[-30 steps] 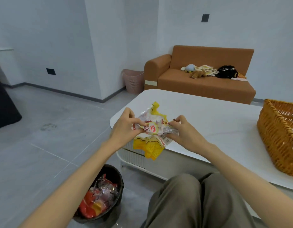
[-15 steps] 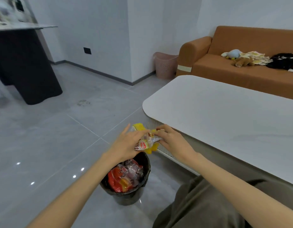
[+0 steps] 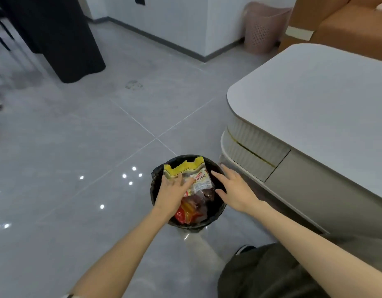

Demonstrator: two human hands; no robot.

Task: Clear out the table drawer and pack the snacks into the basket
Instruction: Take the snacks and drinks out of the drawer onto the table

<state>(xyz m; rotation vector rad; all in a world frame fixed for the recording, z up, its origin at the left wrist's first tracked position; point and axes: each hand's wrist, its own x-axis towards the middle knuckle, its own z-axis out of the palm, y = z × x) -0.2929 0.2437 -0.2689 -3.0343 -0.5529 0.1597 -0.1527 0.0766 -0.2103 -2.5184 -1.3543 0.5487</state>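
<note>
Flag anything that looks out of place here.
The yellow wrapper sticks up over the far rim of the bin rather than lying inside; the left hand rests on it. The right hand hovers open. Nothing is spilled on the floor.

The left hand hides part of the yellow wrapper.

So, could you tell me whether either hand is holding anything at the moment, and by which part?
The left hand lies on the yellow snack wrapper in the black bin; whether it grips cannot be told. The right hand is open and empty.
</note>
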